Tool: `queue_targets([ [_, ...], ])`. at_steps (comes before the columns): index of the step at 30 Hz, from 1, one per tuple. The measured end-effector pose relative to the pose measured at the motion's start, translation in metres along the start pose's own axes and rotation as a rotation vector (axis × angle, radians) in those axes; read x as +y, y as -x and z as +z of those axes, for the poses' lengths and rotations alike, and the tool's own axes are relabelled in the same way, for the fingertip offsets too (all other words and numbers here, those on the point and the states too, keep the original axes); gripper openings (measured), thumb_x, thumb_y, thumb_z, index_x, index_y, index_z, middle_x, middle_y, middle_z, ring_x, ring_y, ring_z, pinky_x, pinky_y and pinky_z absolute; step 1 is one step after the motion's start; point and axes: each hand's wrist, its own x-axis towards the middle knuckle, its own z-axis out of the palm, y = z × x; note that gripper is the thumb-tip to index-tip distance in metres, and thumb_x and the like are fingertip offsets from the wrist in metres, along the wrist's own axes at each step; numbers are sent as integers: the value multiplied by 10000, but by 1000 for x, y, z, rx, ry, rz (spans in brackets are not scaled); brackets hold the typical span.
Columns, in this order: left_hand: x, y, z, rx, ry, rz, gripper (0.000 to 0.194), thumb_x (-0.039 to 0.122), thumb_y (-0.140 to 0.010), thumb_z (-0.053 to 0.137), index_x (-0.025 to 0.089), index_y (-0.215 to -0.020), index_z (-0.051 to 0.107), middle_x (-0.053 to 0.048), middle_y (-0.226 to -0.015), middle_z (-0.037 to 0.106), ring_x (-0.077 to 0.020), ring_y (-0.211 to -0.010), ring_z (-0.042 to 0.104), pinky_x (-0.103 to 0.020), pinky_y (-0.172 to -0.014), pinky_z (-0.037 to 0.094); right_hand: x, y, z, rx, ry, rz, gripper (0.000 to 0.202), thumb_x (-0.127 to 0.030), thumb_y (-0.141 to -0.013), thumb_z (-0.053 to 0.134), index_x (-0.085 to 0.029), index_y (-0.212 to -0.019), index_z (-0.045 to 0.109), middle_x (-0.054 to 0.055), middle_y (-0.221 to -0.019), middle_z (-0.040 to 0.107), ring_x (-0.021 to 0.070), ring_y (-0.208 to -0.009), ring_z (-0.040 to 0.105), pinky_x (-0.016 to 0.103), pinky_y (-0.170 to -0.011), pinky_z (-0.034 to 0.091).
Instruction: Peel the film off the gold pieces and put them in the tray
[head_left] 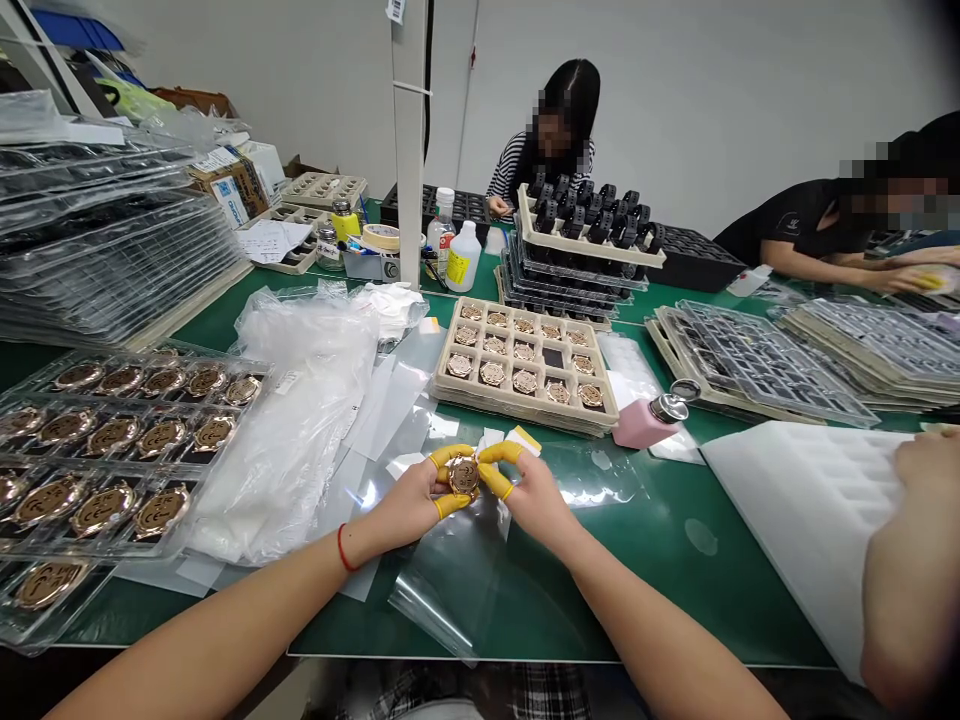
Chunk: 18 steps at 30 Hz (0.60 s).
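Observation:
Between my two hands, above the clear plastic film [457,575], is a rose-gold watch case [463,476] with dark markings on the face turned toward me. My left hand [416,500] pinches its left side with thumb and finger, both in yellow finger cots. From the right, my right hand [525,485] grips the case's edge, its thumb and forefinger also in yellow cots. Just beyond stands a beige tray [525,405] of similar watch cases, one slot of which shows only dark lining. A pink pump bottle [646,420] is right of that tray.
Clear trays of watch cases [202,470] lie at left, beside a plastic bag [292,400]. Tall tray stacks [112,270] rise behind them. A stack of black watches [589,245] stands at the back. White foam [802,500] and another person's arm [911,570] are at right. Two people sit across.

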Motion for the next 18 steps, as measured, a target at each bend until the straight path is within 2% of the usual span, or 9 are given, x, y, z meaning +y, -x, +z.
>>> queue_targets([
  [2,-2,-1,-1,16,6,-19,542,236,-730,669,238,-1234,468,-72,-1071,639,-217,-942,639,-353,-852,509,10,-7,-13,97,329,-56,131,-300,-817,558,-209,-890,617,87,-915,630,253,-892,555,393,-806,417],
  [3,-3,-1,-1,17,9,-26,540,242,-732,669,233,-1231,465,-73,-1061,638,-219,-945,637,-362,-863,503,16,-11,-19,124,485,-33,115,-280,-804,582,-197,-876,616,107,-882,622,266,-871,555,395,-784,414],
  [5,-4,-1,-1,7,20,-40,543,253,-739,665,230,-1235,446,-75,-1062,634,-221,-971,630,-374,-894,485,31,-19,-30,121,722,72,118,-257,-762,647,-168,-829,609,138,-840,597,283,-824,554,383,-726,415],
  [7,-3,-1,-2,-5,35,-42,550,255,-748,659,230,-1245,425,-79,-1083,626,-220,-1000,621,-376,-919,468,42,-26,-34,70,819,152,144,-261,-738,682,-162,-793,592,137,-827,576,278,-798,550,353,-675,413],
  [9,-3,-1,-3,-6,51,-33,548,254,-749,659,226,-1241,420,-86,-1096,622,-220,-1008,619,-370,-920,465,47,-28,-34,34,803,159,112,-263,-778,634,-174,-756,570,113,-804,563,260,-788,539,333,-649,406],
  [11,-4,-2,-3,10,58,-17,537,254,-744,666,220,-1227,434,-89,-1098,623,-221,-997,625,-362,-907,472,41,-26,-29,58,696,88,123,-244,-835,538,-186,-726,543,96,-784,556,247,-792,521,334,-658,407],
  [15,-4,-3,-4,60,35,28,513,253,-735,676,227,-1203,468,-77,-1104,622,-216,-981,625,-334,-884,484,10,-7,-11,80,346,-267,155,-250,-911,403,-209,-850,540,77,-869,577,220,-836,504,350,-736,410],
  [18,-3,-2,-3,48,30,60,491,246,-748,662,230,-1201,472,-70,-1109,618,-207,-977,619,-310,-853,495,-7,9,6,31,350,-458,141,-241,-913,413,-219,-902,552,61,-832,586,206,-796,487,356,-744,380],
])
